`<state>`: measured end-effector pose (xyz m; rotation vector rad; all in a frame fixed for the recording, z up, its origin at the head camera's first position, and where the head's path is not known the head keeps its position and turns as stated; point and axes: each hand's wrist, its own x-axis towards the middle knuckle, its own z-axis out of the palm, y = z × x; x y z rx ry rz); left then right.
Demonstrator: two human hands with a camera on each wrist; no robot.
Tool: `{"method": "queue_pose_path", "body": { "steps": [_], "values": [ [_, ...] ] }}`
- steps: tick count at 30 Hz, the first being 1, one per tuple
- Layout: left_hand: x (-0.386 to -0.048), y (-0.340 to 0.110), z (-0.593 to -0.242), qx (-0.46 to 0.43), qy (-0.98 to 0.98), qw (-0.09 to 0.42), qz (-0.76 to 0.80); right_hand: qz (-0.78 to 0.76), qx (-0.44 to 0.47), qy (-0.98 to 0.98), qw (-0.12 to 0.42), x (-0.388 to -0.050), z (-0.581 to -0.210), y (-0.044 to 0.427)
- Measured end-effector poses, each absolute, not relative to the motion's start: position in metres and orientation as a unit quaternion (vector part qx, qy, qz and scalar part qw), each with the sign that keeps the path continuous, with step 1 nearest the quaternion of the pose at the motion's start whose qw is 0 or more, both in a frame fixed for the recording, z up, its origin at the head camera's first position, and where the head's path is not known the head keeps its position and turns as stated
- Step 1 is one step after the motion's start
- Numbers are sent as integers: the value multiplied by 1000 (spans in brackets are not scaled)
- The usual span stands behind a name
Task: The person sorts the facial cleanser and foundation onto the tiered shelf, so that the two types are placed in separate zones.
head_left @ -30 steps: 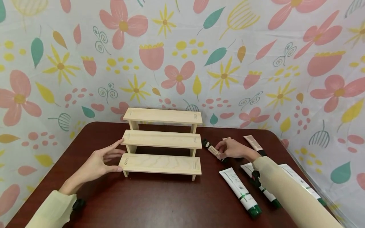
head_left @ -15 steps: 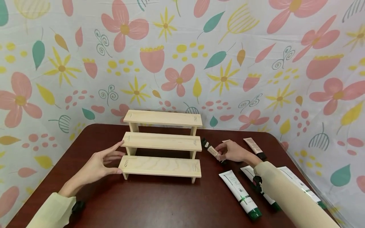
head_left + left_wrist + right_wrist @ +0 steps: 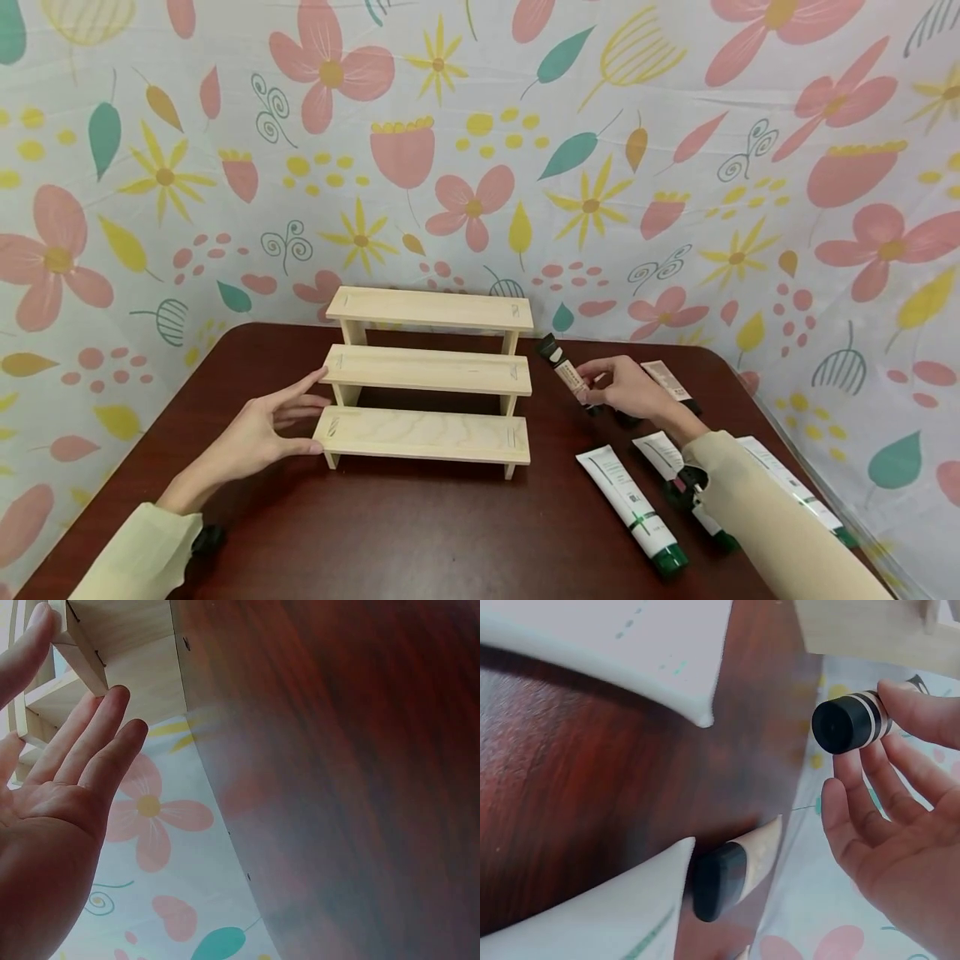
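My right hand (image 3: 624, 387) pinches a small squeeze tube (image 3: 570, 377) with a dark end, beige label and black cap. In the right wrist view, thumb and fingers hold this tube near its ringed black cap (image 3: 841, 724), apart from the tabletop. Left of it stands a three-step wooden display riser (image 3: 427, 432) of pale wood. My left hand (image 3: 258, 437) touches its left side, the thumb at the bottom step and a finger at the middle one. The left wrist view shows those fingers (image 3: 101, 739) fairly straight against the wood.
Several white tubes (image 3: 632, 510) with green caps lie at the front right of the dark red-brown table (image 3: 420, 533). Behind my right hand lies a pink tube (image 3: 663, 379) with a black cap; another black cap (image 3: 628, 419) is partly hidden under the hand. A floral cloth (image 3: 465, 125) hangs behind.
My right hand has lifted the small tube off the table and shifted slightly up and right with it. The left hand and riser have stayed put.
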<state>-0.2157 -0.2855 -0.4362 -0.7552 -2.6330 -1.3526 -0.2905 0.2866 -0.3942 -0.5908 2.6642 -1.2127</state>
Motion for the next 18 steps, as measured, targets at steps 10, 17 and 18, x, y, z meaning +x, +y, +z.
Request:
{"method": "queue_pose_path", "body": {
  "steps": [10, 17, 18],
  "values": [
    [-216, -284, -435, -246, -859, 38, -447, -386, -148, 910, 15, -283, -365, 285],
    [-216, -285, -436, -244, -861, 40, -445, -404, -156, 902, -12, -285, -340, 277],
    [-216, -285, -437, -244, -860, 40, -445, -406, -157, 900, -17, -285, -337, 275]
  ]
}}
